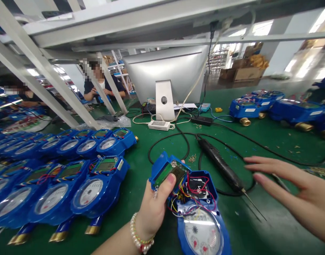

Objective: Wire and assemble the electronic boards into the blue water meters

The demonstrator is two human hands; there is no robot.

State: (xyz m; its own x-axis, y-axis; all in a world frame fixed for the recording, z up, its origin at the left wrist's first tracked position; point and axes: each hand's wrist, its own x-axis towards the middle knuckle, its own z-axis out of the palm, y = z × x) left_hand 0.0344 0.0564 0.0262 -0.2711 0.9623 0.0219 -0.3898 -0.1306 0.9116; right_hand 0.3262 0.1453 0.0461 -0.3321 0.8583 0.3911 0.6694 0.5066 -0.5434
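My left hand [158,198] is closed round a display module [166,170], a green board with an LCD in a blue housing, its thumb on the screen. Several coloured wires run from this module into the open compartment of a blue water meter [202,226] with a round white dial. A small coil spring [155,193] hangs by the thumb. My right hand [297,191] is open, fingers stretched out above the table. Nearest to it lies a black electric screwdriver [220,163] with a long thin bit, apart from the fingers. A slim metal object under the palm is mostly hidden.
Rows of blue water meters [95,191] stand at left; more meters [247,108] sit at back right. Small screws [192,158] lie in a pile mid-table. Black cable [167,136] loops behind. A monitor [166,71] stands beneath an overhead shelf. Two people sit across at left.
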